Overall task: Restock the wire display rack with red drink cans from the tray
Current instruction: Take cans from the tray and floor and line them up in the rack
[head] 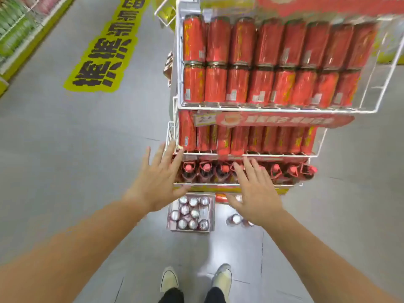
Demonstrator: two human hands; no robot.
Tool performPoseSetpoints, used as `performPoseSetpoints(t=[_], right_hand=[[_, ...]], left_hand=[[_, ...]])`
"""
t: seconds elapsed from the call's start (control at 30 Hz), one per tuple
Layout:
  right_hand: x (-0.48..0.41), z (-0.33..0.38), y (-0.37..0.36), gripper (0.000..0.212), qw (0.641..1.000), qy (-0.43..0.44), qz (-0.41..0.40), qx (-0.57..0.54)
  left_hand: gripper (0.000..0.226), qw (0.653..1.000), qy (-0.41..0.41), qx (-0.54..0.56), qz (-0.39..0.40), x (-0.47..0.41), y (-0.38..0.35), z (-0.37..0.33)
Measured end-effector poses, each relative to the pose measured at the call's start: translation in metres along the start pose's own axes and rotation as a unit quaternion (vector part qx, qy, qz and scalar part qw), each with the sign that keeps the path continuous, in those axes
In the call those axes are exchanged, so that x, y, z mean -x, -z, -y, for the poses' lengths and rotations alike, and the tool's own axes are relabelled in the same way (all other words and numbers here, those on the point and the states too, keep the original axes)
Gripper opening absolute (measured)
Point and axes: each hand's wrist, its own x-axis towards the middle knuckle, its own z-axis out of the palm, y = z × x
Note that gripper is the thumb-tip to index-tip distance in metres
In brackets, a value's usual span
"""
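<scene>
A white wire display rack (pixel 251 109) stands in front of me, its top shelf filled with two stacked rows of red drink cans (pixel 238 62). A middle shelf holds another row of red cans (pixel 253 138), and the bottom shelf holds red-capped bottles (pixel 205 169). On the floor below sits a cardboard tray (pixel 211 212) with several cans seen from the top (pixel 188 213). My left hand (pixel 157 182) is spread open by the rack's left corner, empty. My right hand (pixel 254 191) is spread open in front of the bottom shelf, also empty.
One or two loose cans (pixel 236 219) stand on the grey floor right of the tray. A yellow floor sticker (pixel 105 53) lies to the left, with store shelving (pixel 15 29) at the far left. My two shoes (pixel 196 278) are behind the tray.
</scene>
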Motion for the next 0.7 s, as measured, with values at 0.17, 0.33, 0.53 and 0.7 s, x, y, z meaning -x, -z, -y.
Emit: performPoseSetpoints(t=[0.17,0.33,0.53,0.7], right_hand=[[-0.015,-0.006,-0.131,0.087,0.998,0.013,0.039,-0.043],[-0.035,-0.008,-0.278,0.090,0.988,0.005,0.147,-0.048],[-0.066,-0.007,-0.446,0.087,0.979,-0.031,0.175,-0.100],[-0.100,-0.006,-0.545,0.080,0.956,-0.103,0.184,-0.206]], left_hand=[[0.099,0.997,0.026,0.022,0.067,0.005,-0.132,-0.006],[0.102,0.991,-0.001,0.039,0.126,0.007,-0.278,-0.010],[0.101,0.978,0.014,0.067,0.196,0.003,-0.461,-0.002],[0.100,0.969,0.059,0.122,0.207,0.004,-0.569,0.008]])
